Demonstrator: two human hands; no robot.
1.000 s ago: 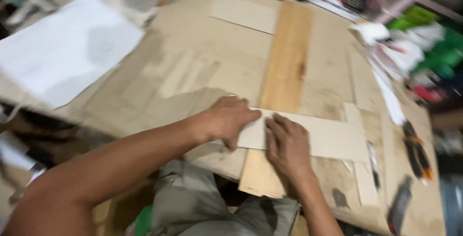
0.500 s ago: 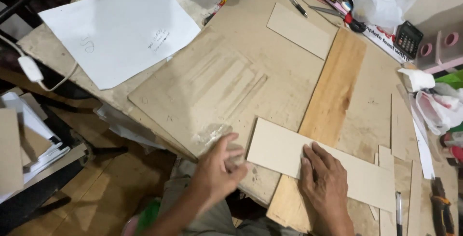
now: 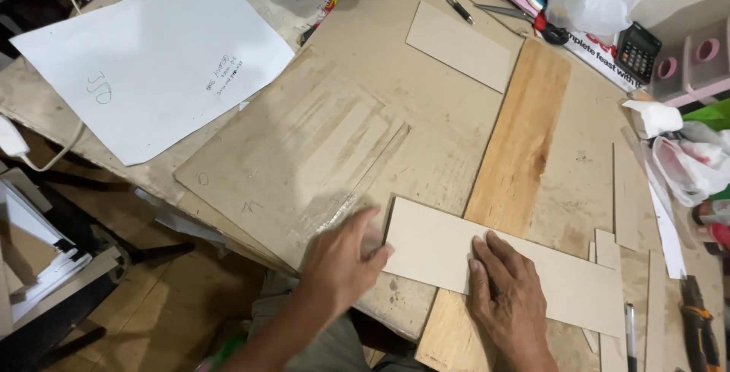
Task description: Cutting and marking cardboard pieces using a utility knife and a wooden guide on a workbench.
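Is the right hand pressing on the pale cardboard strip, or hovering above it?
Touching. The head view shows the right hand lying flat on the pale cardboard strip, fingers spread on its surface, with no gap visible between them.

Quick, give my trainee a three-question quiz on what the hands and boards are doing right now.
1. True or false: the right hand presses flat on the pale rectangular board.
2. What lies under that board, running up the table?
A. a wooden plank
B. a metal ruler
C. a glass sheet
3. Which hand touches the board's left end?

Key:
1. True
2. A
3. The left hand
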